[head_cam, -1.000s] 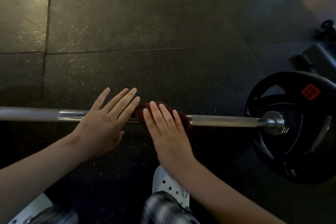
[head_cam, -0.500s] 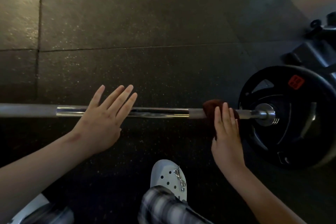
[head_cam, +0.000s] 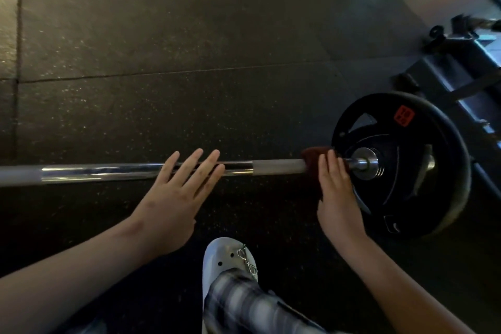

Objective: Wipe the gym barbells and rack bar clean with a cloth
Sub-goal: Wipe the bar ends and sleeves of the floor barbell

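Barbell (head_cam: 108, 173): long round steel shaft, glossy chrome middle, matte pale bands, lying across speckled black rubber floor (head_cam: 189, 35).

Cloth (head_cam: 314, 154): dark reddish-brown, soft, bunched on shaft just beside round black weight plate (head_cam: 412, 198) (red label on face).

Right hand (head_cam: 339, 203) flat over cloth, fingers (head_cam: 329, 171) straight, together, pressing it to shaft.

Left hand (head_cam: 165, 214) spread, fingers straight, tips over chrome part, well apart from cloth.

White perforated shoe (head_cam: 225, 255) below bar; dark metal frame (head_cam: 444, 73) far right.

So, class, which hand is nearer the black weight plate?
Right. The right hand presses the cloth on the bar beside the weight plate; the left hand lies farther along the bar.
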